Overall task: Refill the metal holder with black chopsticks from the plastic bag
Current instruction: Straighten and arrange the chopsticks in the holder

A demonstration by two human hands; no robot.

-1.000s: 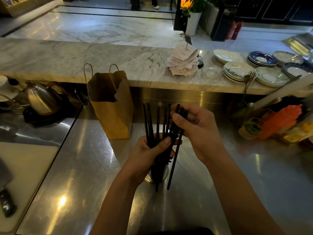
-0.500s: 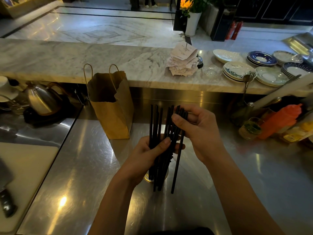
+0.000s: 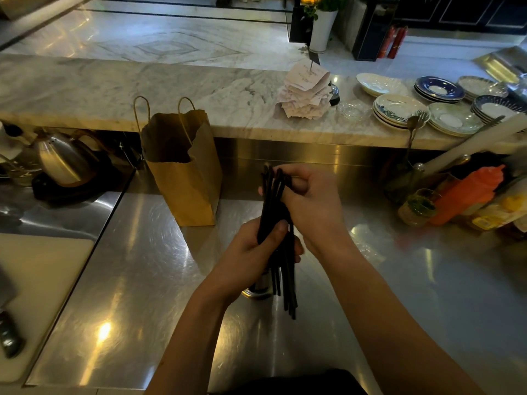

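Note:
A bundle of black chopsticks [image 3: 271, 206] stands nearly upright above the steel counter, held by both hands. My left hand [image 3: 251, 252] is wrapped around the bundle's middle. My right hand [image 3: 310, 203] is closed over the upper ends. The lower tips hang past the left hand toward the counter. Just below and behind the left hand, the metal holder [image 3: 261, 286] stands on the counter, mostly hidden; only its lower wall and base show. A crumpled clear plastic bag [image 3: 368, 249] seems to lie on the counter right of the hands.
A brown paper bag [image 3: 185, 178] stands open at the back left of the hands. A steel kettle [image 3: 62, 163] sits far left, a white cutting board [image 3: 37, 286] near left. Bottles and a jar [image 3: 462, 198] crowd the right. Stacked plates [image 3: 399, 109] rest on the marble ledge.
The fanned-out chopsticks have been gathered into a tighter bundle. My right hand has closed further over their upper ends, and the bundle's tops have come together.

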